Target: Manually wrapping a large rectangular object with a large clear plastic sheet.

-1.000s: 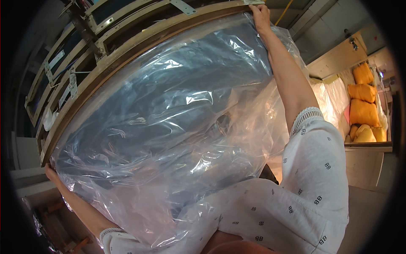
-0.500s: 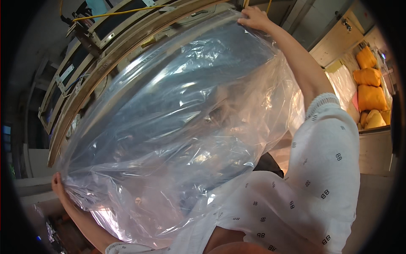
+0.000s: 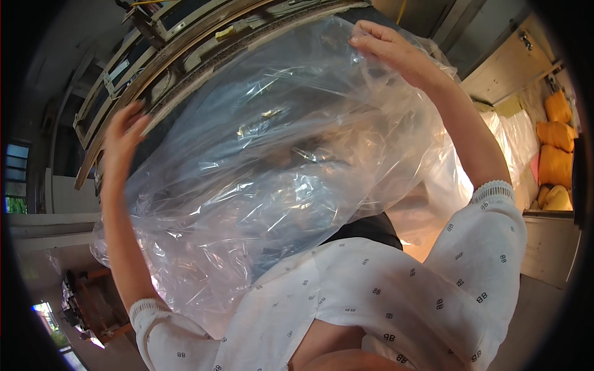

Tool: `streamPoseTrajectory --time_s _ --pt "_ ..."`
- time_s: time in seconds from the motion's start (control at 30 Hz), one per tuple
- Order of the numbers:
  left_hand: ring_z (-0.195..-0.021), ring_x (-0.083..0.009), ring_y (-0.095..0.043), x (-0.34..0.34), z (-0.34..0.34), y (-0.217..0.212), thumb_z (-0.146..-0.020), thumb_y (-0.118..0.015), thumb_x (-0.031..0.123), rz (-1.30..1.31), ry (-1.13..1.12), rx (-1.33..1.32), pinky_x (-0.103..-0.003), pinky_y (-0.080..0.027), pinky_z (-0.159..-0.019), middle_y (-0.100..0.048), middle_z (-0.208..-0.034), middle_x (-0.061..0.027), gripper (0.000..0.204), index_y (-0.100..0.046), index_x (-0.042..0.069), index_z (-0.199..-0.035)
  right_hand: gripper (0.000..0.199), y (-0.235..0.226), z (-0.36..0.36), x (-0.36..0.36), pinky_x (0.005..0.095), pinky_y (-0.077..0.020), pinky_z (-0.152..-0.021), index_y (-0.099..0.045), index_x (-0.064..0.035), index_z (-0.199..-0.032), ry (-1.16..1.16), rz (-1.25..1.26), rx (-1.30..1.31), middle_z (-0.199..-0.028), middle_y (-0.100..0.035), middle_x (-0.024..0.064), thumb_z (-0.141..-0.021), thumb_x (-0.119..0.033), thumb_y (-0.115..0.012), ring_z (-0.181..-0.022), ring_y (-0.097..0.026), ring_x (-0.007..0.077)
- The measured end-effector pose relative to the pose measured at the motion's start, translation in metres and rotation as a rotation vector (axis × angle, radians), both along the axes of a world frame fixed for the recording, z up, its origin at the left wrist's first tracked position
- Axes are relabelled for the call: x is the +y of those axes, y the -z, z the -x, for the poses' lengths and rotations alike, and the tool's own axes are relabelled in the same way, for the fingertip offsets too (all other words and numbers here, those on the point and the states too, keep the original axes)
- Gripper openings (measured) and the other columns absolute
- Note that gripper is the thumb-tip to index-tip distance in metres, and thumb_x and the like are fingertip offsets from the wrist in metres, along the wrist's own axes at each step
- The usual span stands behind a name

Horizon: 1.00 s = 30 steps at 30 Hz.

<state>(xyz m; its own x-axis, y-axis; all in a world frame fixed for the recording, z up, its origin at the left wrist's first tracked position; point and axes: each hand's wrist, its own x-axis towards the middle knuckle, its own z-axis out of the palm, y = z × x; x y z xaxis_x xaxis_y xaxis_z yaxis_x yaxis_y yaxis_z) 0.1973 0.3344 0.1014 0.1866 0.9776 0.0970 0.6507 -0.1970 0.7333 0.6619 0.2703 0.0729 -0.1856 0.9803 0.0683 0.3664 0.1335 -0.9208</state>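
A large sheet of clear plastic film [image 3: 272, 161] spreads in front of me, wrinkled and shiny, and drapes down toward my body. At its far right corner my right hand [image 3: 393, 52] is closed, pinching the film's edge between thumb and fingers. My left hand [image 3: 124, 139] is raised at the film's left side, close to the long bar [image 3: 154, 80] of a machine. Its fingers are apart and somewhat blurred, and nothing shows in them. Beneath the film lies a dark surface, partly seen through it.
The machine's frame, with rails and metal brackets, runs across the far left; a small yellow piece [image 3: 226, 32] sits on it. Orange bundles [image 3: 555, 164] are stacked at the right, beside more plastic film [image 3: 510, 142]. A brown wooden object [image 3: 99, 303] stands at lower left.
My left hand has let go of the film's left corner and moved up toward the bar. The film has gone slacker and lower on that side. My right hand keeps its corner.
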Motion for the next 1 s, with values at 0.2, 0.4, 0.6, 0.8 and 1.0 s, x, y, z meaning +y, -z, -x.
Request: streamPoseTrajectory --time_s 0.2,0.4,0.6,0.8,1.0 --pt "-0.092 -0.0184 -0.055 0.002 -0.211 0.025 -0.076 -0.066 0.024 -0.450 0.430 -0.048 -0.029 -0.045 -0.076 -0.057 -0.098 -0.0075 0.035 -0.059 0.001 -0.101 0.023 -0.009 -0.010 -0.017 0.0196 -0.0270 -0.058 -0.045 -0.0105 -0.073 0.005 -0.115 -0.046 -0.068 -0.036 -0.0065 -0.083 -0.029 -0.054 -0.064 -0.032 0.0037" --pt "-0.070 -0.0079 -0.049 -0.008 -0.221 0.084 -0.079 -0.063 0.020 -0.007 0.285 -0.599 -0.021 -0.040 -0.065 -0.055 -0.076 -0.0005 0.021 -0.061 0.000 -0.086 0.023 0.008 -0.062 0.001 0.0222 -0.0365 -0.062 -0.059 -0.0061 -0.081 0.083 -0.226 -0.330 -0.066 -0.050 -0.0018 -0.079 -0.029 -0.057 -0.064 -0.044 0.0075" --pt "-0.072 -0.0074 -0.049 -0.059 -0.114 0.106 -0.079 -0.063 0.014 -0.220 -0.130 -0.347 -0.019 -0.038 -0.065 -0.053 -0.076 0.0004 0.014 -0.063 0.001 -0.085 0.021 0.031 -0.036 -0.011 0.0318 -0.0439 -0.062 -0.062 -0.0050 -0.075 -0.189 0.014 -0.717 -0.067 -0.059 0.0099 -0.071 -0.025 -0.059 -0.066 -0.057 0.0209" --pt "-0.074 -0.0078 -0.049 -0.159 0.109 0.136 -0.080 -0.063 0.017 -0.223 -0.695 -0.186 -0.020 -0.040 -0.068 -0.058 -0.083 0.0001 0.018 -0.064 0.001 -0.089 0.013 0.054 0.004 -0.023 0.0388 -0.0444 -0.063 -0.060 -0.0076 -0.075 -0.025 -0.300 -0.961 -0.069 -0.060 0.0069 -0.068 -0.018 -0.058 -0.073 -0.058 0.0257" --pt "-0.068 -0.0069 -0.045 -0.242 0.211 0.085 -0.082 -0.061 0.027 -0.361 -0.979 -0.041 -0.021 -0.036 -0.058 -0.059 -0.080 0.0011 0.027 -0.065 0.002 -0.093 0.017 0.057 0.021 -0.021 0.0340 -0.0429 -0.064 -0.052 -0.0099 -0.081 0.231 -0.933 -1.046 -0.084 -0.053 0.0034 -0.066 -0.005 -0.056 -0.080 -0.052 0.0225"
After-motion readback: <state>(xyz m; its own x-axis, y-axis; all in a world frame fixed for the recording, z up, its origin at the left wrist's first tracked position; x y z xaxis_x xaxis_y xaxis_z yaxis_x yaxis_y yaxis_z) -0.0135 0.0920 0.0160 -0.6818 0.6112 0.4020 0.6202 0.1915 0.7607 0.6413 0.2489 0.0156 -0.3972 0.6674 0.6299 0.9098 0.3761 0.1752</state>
